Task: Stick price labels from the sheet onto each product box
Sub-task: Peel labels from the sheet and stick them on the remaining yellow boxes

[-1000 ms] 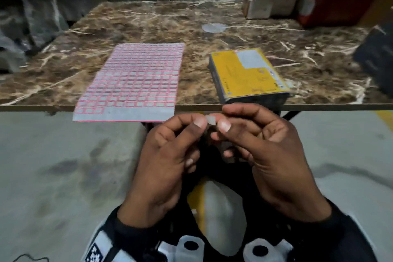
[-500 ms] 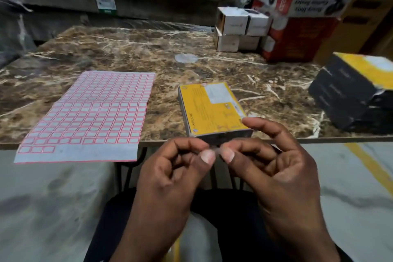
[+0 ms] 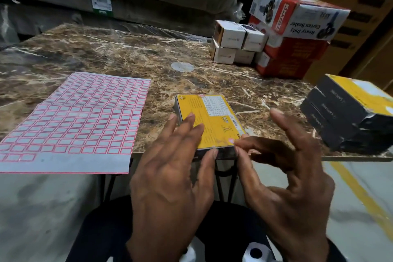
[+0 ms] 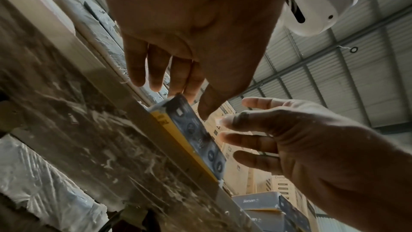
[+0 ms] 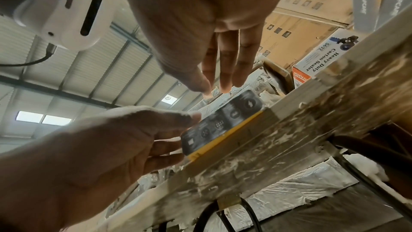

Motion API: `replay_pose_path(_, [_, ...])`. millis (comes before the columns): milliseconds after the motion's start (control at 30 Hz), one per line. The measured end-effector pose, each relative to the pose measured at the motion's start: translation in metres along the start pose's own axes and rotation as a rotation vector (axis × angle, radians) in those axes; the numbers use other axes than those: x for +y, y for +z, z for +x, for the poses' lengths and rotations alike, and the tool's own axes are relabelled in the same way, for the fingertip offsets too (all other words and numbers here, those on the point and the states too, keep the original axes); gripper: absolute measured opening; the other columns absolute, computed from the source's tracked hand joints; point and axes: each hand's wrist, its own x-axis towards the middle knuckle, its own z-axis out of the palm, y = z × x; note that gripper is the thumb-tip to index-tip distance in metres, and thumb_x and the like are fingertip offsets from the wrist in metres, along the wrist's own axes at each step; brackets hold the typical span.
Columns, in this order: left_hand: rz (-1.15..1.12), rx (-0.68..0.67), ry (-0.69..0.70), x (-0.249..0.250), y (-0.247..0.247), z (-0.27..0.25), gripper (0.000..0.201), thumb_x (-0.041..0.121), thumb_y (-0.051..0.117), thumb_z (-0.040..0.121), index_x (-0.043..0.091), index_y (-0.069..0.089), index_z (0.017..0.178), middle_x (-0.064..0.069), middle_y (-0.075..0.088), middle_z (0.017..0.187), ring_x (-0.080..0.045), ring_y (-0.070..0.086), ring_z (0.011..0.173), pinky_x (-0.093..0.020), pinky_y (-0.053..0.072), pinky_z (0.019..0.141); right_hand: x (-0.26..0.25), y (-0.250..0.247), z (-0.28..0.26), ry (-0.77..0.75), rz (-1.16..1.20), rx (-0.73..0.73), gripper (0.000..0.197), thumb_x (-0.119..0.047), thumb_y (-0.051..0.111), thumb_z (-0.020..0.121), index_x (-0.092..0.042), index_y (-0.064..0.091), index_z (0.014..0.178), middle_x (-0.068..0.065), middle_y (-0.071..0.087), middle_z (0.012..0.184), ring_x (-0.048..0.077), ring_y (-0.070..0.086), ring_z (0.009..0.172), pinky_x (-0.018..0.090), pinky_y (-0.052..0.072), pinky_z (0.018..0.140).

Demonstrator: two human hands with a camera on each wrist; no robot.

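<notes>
1. Yellow-topped box is seen lying flat at the near edge of the marbled tabletop, its dark side face turned toward the person.
2. The left hand is laid over the box's near left corner, fingers straight and spread, the thumb set against the near side face.
3. The right hand is held at the box's near right corner with the fingers apart and loosely bent; a small pale label is seen at a fingertip right at the box's top edge. Whether the label is already stuck cannot be told.
4. The sheet of red-bordered labels is lying flat to the left of the box, its near edge hanging past the tabletop's edge.
5. A stack of dark boxes with a yellow top is seen to the right, well apart from the hands.
6. Small white boxes and red and white cartons are stacked at the far right corner.
</notes>
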Motion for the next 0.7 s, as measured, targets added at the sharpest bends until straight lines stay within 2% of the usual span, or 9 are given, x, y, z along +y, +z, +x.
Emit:
replay_pose_path(100, [0.007, -0.044, -0.041, -0.006, 0.004, 0.002, 0.036, 0.038, 0.07, 0.093, 0.018, 0.078, 0.121, 0.003, 0.069, 0.137, -0.018, 0.054, 0.141, -0.044, 0.055, 0.102, 0.003, 0.003, -0.003, -0.017, -0.011, -0.016, 0.07, -0.021, 0.085, 0.092, -0.024, 0.047, 0.15, -0.018, 0.077, 0.108, -0.007, 0.075, 0.097, 0.029, 0.065, 0.08])
replay_pose_path(267, [-0.007, -0.015, -0.047, -0.008, 0.006, 0.003, 0.027, 0.035, 0.072, 0.089, 0.02, 0.082, 0.11, 0.004, 0.073, 0.127, -0.02, 0.062, 0.132, -0.047, 0.058, 0.097, 0.007, 0.009, -0.003, -0.036, -0.046, -0.059, 0.07, -0.022, 0.081, 0.092, -0.026, 0.044, 0.152, -0.018, 0.077, 0.11, -0.005, 0.076, 0.091, 0.031, 0.066, 0.073])
replay_pose_path(367, [-0.016, -0.001, -0.074, -0.007, 0.007, 0.004, 0.025, 0.032, 0.076, 0.085, 0.02, 0.083, 0.106, 0.005, 0.074, 0.125, -0.021, 0.064, 0.13, -0.051, 0.059, 0.095, 0.01, 0.01, -0.003, -0.05, -0.072, -0.088, 0.071, -0.022, 0.078, 0.095, -0.031, 0.04, 0.155, -0.019, 0.076, 0.112, -0.004, 0.076, 0.092, 0.033, 0.065, 0.07])
replay_pose_path(467, [-0.029, -0.002, -0.084, -0.007, 0.008, 0.004, 0.025, 0.032, 0.076, 0.086, 0.021, 0.083, 0.107, 0.005, 0.074, 0.126, -0.02, 0.064, 0.13, -0.048, 0.059, 0.095, 0.011, 0.009, -0.001, -0.045, -0.074, -0.13, 0.076, -0.023, 0.077, 0.095, -0.036, 0.034, 0.157, -0.019, 0.076, 0.113, -0.002, 0.076, 0.096, 0.035, 0.066, 0.071])
replay_pose_path(600, [-0.034, -0.007, -0.089, -0.007, 0.008, 0.003, 0.026, 0.031, 0.076, 0.086, 0.019, 0.083, 0.108, 0.003, 0.074, 0.126, -0.021, 0.064, 0.13, -0.049, 0.059, 0.096, 0.012, 0.007, -0.001, -0.06, -0.107, -0.16, 0.078, -0.024, 0.077, 0.097, -0.031, 0.033, 0.161, -0.021, 0.075, 0.113, 0.0, 0.076, 0.095, 0.033, 0.065, 0.069])
replay_pose_path(700, [-0.027, -0.008, -0.082, -0.007, 0.008, 0.003, 0.026, 0.03, 0.076, 0.086, 0.018, 0.083, 0.108, 0.002, 0.074, 0.126, -0.022, 0.065, 0.129, -0.05, 0.059, 0.096, 0.011, 0.007, -0.001, -0.077, -0.147, -0.158, 0.076, -0.026, 0.075, 0.098, -0.026, 0.033, 0.162, -0.024, 0.074, 0.116, -0.005, 0.075, 0.097, 0.028, 0.064, 0.073])
